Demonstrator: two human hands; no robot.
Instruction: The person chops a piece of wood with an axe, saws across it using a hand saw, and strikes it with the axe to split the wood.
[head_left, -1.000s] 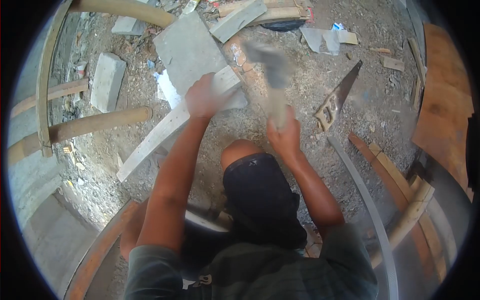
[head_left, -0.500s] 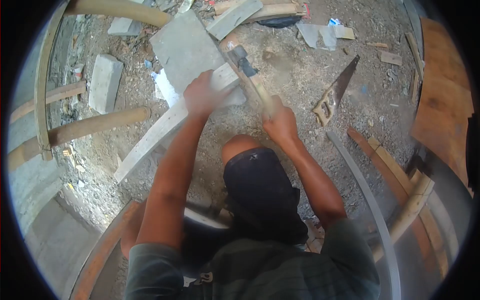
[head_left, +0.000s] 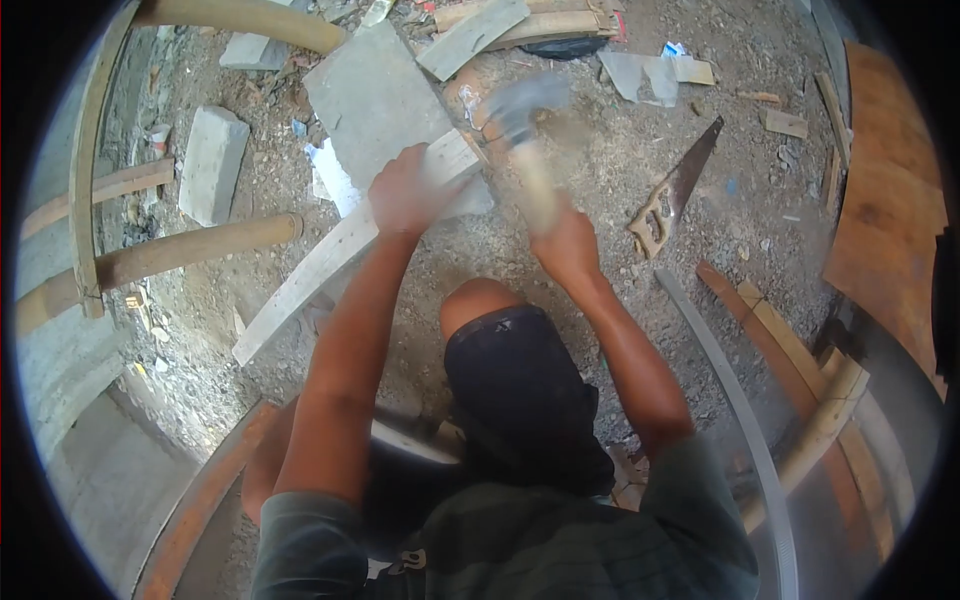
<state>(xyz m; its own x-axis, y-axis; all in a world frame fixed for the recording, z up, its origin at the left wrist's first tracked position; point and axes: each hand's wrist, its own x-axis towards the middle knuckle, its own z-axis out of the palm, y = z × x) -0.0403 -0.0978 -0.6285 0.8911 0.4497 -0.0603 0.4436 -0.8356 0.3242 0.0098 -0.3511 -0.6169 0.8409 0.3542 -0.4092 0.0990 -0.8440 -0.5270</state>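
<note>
My left hand (head_left: 405,190) is closed around a pale wooden plank (head_left: 330,243) near its upper end and is slightly smeared by motion. The plank slants from lower left to upper right, its upper end over the edge of a flat grey concrete slab (head_left: 375,95). In my right hand (head_left: 567,247) is the wooden handle of a hatchet (head_left: 538,185). Its metal head is blurred and sits to the right of the plank's end, apart from it. A handsaw (head_left: 678,190) lies on the ground to the right of my right hand.
A concrete block (head_left: 213,165) and bamboo poles (head_left: 200,250) lie at the left. Another board (head_left: 473,38) lies beyond the slab. At the right are a long grey strip (head_left: 725,375), timber pieces (head_left: 780,335) and a brown sheet (head_left: 885,200). Rubble covers the ground.
The hatchet head has swung up and to the right, away from the plank's end, and is now blurred. My left hand and the plank have hardly moved.
</note>
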